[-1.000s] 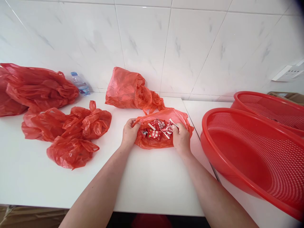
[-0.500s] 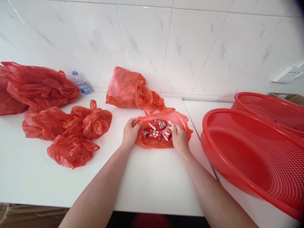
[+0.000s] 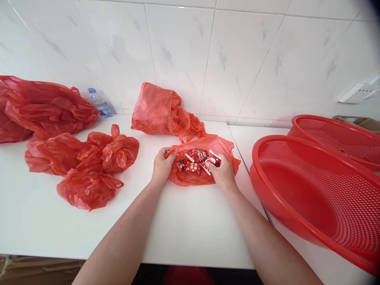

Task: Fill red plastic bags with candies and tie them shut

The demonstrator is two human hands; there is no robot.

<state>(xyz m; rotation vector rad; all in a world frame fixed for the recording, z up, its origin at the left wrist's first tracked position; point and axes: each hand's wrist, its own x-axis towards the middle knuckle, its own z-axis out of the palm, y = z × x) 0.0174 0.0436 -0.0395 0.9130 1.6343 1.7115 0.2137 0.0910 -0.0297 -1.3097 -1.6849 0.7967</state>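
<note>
The left hand (image 3: 162,168) pinches the rim of a red plastic bag (image 3: 223,145) on the tabletop (image 3: 196,221), apparently to keep its mouth wide; the right hand (image 3: 225,172) pinches a red-and-white snack packet (image 3: 214,157) among other packets (image 3: 192,168) inside.

Open bag (image 3: 221,144) was sheer orange-red, paler along its far flap. Packets (image 3: 192,167) inside showed deeper red, white lettering, white end strips; a fleck of green on one. Uppermost packet (image 3: 213,159) carried white print and white dots on red. Rear bag (image 3: 154,109) looked pinkish red, shading to orange at the gathered end. Knotted bags (image 3: 89,188) ran translucent red; big bundle (image 3: 50,107) was darker. Bottle (image 3: 101,105) was clear, with blue cap and blue-white label. Front basket (image 3: 297,198) was bright red, its sides patterned with tiny pale holes. Table (image 3: 196,221) was plain white. Wall tiles (image 3: 184,51) were white, streaked grey.
</note>
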